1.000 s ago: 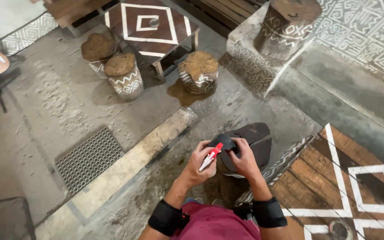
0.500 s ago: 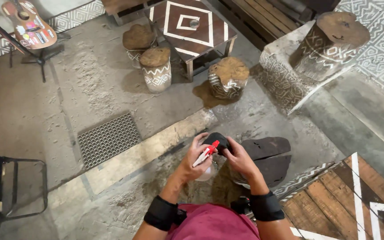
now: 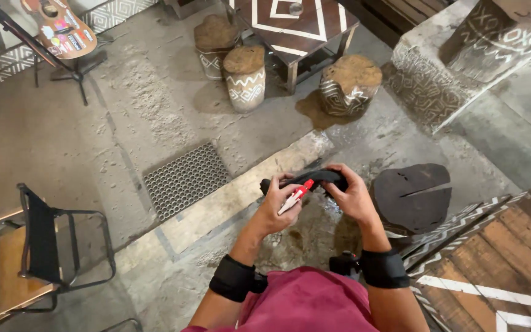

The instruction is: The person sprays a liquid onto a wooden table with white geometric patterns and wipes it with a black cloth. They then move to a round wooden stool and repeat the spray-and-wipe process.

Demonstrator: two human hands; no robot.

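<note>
Right now both hands are working close together in mid-air, above the concrete floor point(image 3: 155, 123), with nothing carrying the things. The left hand point(image 3: 279, 206) is curling shut around a red-and-white tube point(image 3: 296, 195), thumb and fingers pinching it so the red end is pointing up toward a black sandal point(image 3: 305, 179). The right hand point(image 3: 350, 195) is clamping on the sandal's other end, fingers wrapping over the top and thumb underneath, holding it roughly level between the two hands.

To do this well, I judge the right hand should be keeping the sandal steady and turned so the worked spot is facing the eyes, while the left is bringing the tube's tip right to that spot and squeezing gently; a loose hold would be letting the sandal twist. What the tip is touching I cannot tell, since fingers are hiding it.

Both wrists are wearing black bands. Just right of the hands a dark flat slab point(image 3: 413, 197) is lying on the floor; a metal grate point(image 3: 185, 178) is sitting to the left, a folding chair point(image 3: 44, 246) near the lower left corner, and painted stump stools point(image 3: 245, 77) farther off beside a low table point(image 3: 296, 27).
</note>
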